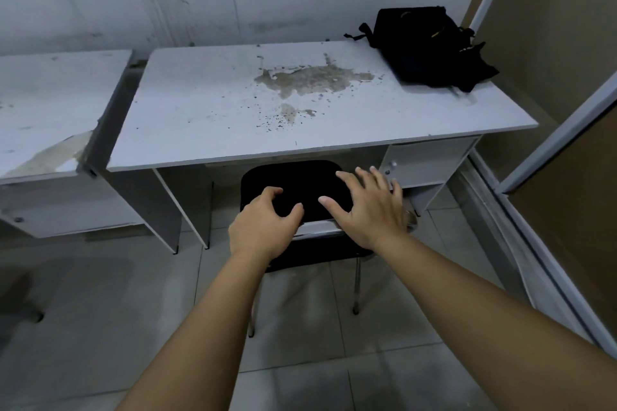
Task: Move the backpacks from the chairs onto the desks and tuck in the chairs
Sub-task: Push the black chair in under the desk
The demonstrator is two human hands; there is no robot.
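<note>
A black backpack (430, 47) lies on the far right corner of a white, stained desk (207, 117). Below the desk's front edge stands a black chair (300, 183) with metal legs, its seat partly under the desktop and its backrest toward me. My left hand (263, 227) hovers over the top of the backrest with fingers curled and apart. My right hand (370, 210) is spread flat over the backrest's right side, fingers wide. Whether either hand touches the chair cannot be told; neither grips it.
A second white desk (43, 103) stands to the left with a narrow gap between them. A partition wall with a metal frame (547, 150) closes the right side. A drawer unit (424, 163) hangs under the desk's right end. Grey tiled floor (100, 294) lies below.
</note>
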